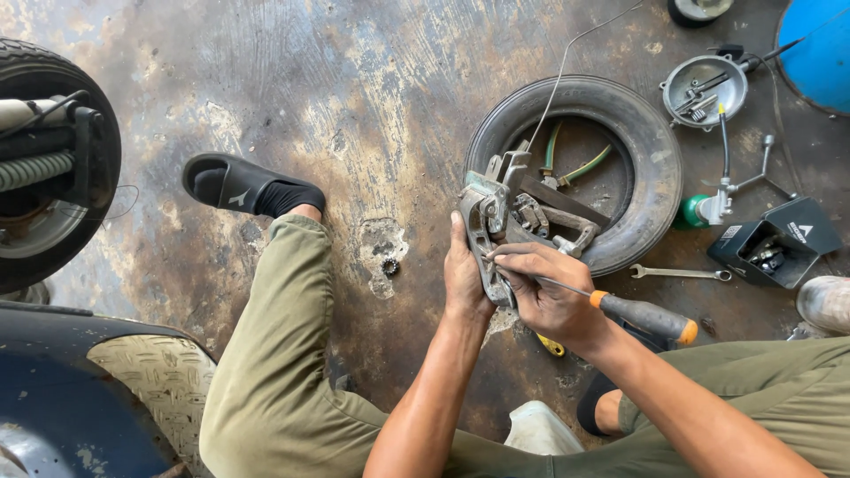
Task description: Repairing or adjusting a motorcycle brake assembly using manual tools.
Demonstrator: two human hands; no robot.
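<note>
Everything is placed here against the small tyre (655, 168) lying flat on the stained concrete floor (372, 97). Far to the left of the tyre, a mounted wheel (53, 168) with a spring beside it is seen at the frame edge, and below that a dark blue scooter body (80, 398). Between these and the tyre, a foot in a black slipper (226, 181) is planted, with an olive trouser leg (274, 354) running back from it. A small toothed nut (390, 265) is lying on the floor left of the tyre.

At the tyre's lower left edge, a grey metal lever assembly (492, 217) is gripped by the left hand (465, 283), fingers wrapped closed around its lower part. Just right of it, the right hand (544, 296) is seen closed around a screwdriver (642, 316) with a black and orange handle, the shaft pinched near its tip against the assembly.

Right of the tyre, a spanner (680, 273) is lying on the floor, with an open black box (775, 243) beyond it and a round metal pan (706, 88) of parts above.
</note>
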